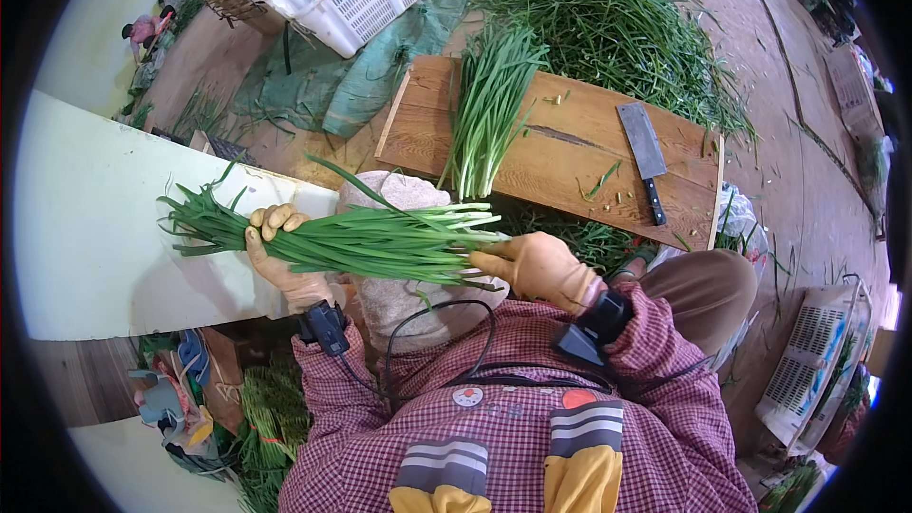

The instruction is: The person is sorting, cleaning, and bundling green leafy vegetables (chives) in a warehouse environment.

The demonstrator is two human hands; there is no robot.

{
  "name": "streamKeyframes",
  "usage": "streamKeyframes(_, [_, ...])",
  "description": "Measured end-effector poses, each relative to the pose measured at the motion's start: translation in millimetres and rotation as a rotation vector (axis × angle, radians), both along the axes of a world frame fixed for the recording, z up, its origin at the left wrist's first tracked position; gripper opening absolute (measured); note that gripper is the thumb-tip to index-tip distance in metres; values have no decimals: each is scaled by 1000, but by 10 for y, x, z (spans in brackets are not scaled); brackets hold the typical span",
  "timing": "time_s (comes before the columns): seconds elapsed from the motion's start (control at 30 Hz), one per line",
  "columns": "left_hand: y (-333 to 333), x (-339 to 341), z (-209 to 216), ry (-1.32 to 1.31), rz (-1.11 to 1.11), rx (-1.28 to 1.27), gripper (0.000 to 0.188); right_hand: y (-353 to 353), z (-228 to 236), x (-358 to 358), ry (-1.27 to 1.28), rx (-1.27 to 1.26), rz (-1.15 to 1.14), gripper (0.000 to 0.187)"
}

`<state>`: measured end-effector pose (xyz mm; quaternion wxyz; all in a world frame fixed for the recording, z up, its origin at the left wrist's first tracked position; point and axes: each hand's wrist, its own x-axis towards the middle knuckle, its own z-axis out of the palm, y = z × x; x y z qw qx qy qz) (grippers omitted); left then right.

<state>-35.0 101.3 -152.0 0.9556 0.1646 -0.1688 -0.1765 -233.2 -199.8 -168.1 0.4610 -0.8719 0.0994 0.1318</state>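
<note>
A long bunch of green chives [380,239] lies crosswise in front of me, its pale stem ends to the right. My left hand [281,245], in a thin tan glove, is closed round the leafy part. At the stem ends, the gloved fingers of my right hand [534,266] are pinched together on the lower stems. Just beyond, a second bunch of chives [492,100] rests on a wooden board [579,123], its pale ends toward me. A cleaver [642,144] with a black handle lies flat on the board's right part, among small cut bits.
Behind the board is a large heap of loose green leaves [608,28]. White plastic crates [366,0] stand at the far left on a green sheet [380,85]. A pale tabletop [114,237] is at my left. Tied green bundles [271,418] lie below it. Another crate [807,361] stands at right.
</note>
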Motion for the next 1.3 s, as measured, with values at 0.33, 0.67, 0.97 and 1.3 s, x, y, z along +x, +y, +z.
streamKeyframes(0.33, [12, -37, -37, 9, 90, 88, 12, 29, -371, 152, 99, -238, -36, 42])
streamKeyframes(0.67, [-2, -10, -102, 26, 100, 45, 10, -313, -533, -142, 18, 403, -135, 44])
streamKeyframes(0.97, [-76, -40, -117, 93, 137, 143, 11, -72, -507, 59, 63, 446, -324, 39])
streamKeyframes(1.3, [229, 40, -404, 308, 338, 412, 26, -810, -496, -386, 124, 70, -147, 69])
